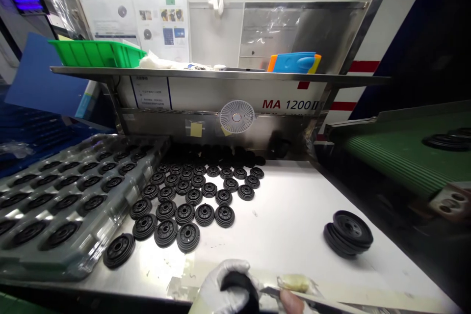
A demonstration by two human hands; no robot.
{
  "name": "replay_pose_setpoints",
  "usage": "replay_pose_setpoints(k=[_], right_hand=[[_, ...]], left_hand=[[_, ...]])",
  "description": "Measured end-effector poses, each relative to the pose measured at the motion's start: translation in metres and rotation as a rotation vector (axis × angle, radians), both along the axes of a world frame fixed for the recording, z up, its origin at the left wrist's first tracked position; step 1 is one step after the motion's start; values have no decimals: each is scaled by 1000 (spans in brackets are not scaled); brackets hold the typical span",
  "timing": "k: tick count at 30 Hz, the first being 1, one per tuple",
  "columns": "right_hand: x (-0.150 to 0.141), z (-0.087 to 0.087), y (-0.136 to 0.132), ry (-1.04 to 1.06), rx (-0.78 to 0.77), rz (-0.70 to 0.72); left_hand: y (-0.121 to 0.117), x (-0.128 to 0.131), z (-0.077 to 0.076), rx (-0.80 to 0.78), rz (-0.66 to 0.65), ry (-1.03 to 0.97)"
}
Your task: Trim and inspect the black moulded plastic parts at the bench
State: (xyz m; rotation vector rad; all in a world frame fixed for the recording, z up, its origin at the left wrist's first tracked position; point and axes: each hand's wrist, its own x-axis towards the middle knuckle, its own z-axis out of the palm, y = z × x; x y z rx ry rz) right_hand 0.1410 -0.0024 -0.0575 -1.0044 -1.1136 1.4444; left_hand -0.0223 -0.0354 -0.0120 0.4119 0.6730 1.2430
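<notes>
My left hand [221, 288], in a white glove, grips a black moulded rubber disc [240, 288] at the bottom edge of the view. My right hand [289, 301], with bare fingers, is shut on a flat metal blade [312, 300] that runs toward the lower right. The blade's tip lies close to the black disc. Part of each hand is cut off by the frame. Many similar black discs [187, 237] lie in rows on the white work table [279, 235], beyond my hands. A small stack of black discs [348, 234] sits to the right.
A clear plastic tray [75, 260] holding black discs in its pockets lies at the left. A green belt conveyor [397, 157] runs at the right. A metal shelf [221, 74] above the table carries a green crate [96, 54]. A small white fan [237, 117] is below it.
</notes>
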Motion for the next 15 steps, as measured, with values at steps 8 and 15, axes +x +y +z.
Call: replay_pose_setpoints(k=[8,15], right_hand=[[-21,-5,17,45,22,34],[-13,18,-23,38,7,16]], left_hand=[[7,7,12,-182,-65,-137],[4,10,11,-226,-93,-124]])
